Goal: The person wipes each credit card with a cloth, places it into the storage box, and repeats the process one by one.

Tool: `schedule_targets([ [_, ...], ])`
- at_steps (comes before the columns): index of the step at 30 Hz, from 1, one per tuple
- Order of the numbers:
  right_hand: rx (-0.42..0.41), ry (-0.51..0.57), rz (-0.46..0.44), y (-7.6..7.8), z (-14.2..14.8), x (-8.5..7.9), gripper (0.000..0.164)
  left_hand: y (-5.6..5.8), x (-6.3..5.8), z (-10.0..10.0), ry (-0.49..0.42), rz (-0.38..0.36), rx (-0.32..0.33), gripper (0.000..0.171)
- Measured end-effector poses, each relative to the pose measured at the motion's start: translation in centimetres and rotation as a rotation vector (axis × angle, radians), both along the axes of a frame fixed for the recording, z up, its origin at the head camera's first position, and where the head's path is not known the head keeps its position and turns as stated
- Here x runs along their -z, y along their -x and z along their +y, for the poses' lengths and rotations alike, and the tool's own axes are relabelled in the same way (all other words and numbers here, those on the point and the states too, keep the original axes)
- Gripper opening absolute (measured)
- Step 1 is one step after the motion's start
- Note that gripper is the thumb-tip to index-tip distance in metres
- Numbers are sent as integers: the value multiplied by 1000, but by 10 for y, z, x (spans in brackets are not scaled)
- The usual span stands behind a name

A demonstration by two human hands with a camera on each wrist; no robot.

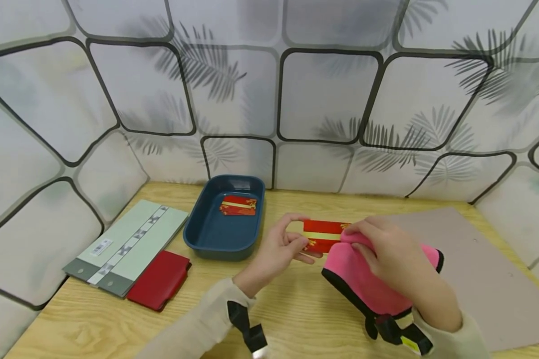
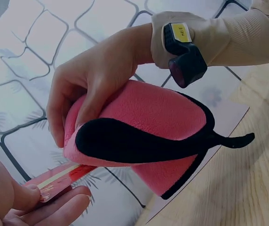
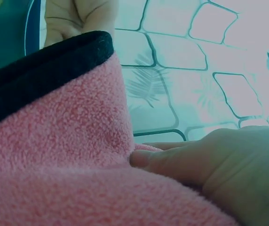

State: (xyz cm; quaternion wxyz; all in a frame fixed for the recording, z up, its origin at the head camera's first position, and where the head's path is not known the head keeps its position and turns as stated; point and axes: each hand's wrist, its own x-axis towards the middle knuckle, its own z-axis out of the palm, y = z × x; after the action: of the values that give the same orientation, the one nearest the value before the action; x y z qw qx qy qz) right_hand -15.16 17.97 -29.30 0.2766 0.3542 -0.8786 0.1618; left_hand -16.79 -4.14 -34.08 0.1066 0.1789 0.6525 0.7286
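Observation:
My left hand (image 1: 282, 242) pinches a red card (image 1: 321, 229) with a gold stripe and gold ornaments near its left end, thumb in front. My right hand (image 1: 397, 257) grips a folded pink fleece cloth (image 1: 364, 279) with black edging and a black loop. A fold of the cloth covers the card's right end in the head view. Seen from the left wrist, the cloth (image 2: 153, 106) is bunched under the right hand's fingers, close above the card (image 2: 61, 176). In the right wrist view the right thumb (image 3: 146, 159) presses into the fleece.
Behind the left hand stands a dark blue tray (image 1: 222, 252) holding similar red cards (image 1: 238, 205). Farther left lie a pale green folder (image 1: 134, 239) and a dark red wallet-like case (image 1: 159, 281). A grey-beige board (image 1: 480, 279) covers the table's right side. Patterned fabric walls (image 1: 328, 99) enclose the table.

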Motion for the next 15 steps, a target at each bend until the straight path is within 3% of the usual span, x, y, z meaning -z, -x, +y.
schedule_targets([
  [9,18,1,14,-5,-15,5,25,-5,2,3,35,-2,34,37],
  [15,-1,12,34,-8,-25,9,25,-4,3,3,86,38,68,37],
])
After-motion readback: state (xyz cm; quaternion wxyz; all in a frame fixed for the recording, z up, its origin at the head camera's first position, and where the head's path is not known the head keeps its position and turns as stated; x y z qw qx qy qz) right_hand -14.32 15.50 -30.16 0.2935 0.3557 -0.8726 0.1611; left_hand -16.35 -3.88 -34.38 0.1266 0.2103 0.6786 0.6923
